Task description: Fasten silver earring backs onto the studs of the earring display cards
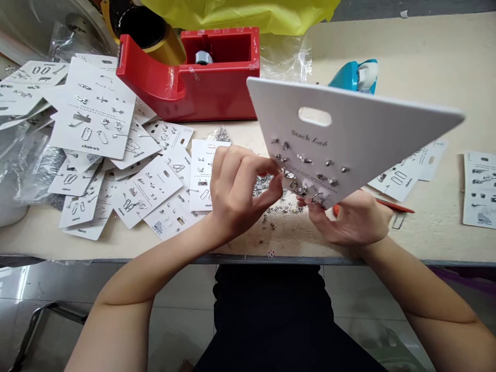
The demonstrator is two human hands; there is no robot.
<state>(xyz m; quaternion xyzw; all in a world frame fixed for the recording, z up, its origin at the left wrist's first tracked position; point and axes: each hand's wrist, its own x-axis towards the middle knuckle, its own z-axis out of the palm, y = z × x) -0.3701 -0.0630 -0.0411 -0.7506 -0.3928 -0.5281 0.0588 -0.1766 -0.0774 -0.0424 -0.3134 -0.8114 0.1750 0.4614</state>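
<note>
My right hand grips the lower corner of a white jewellery display card, tilted up towards me, with several small silver earrings fixed on it. My left hand is closed in a pinch at the card's left edge, its fingertips against one of the small silver pieces there; what they pinch is too small to make out. Loose silver earring parts lie scattered on the table just below both hands.
A pile of filled white cards covers the table's left side. A red tape dispenser stands behind, with a yellow bag and a blue dispenser. More cards lie right. A red pen lies by my right hand.
</note>
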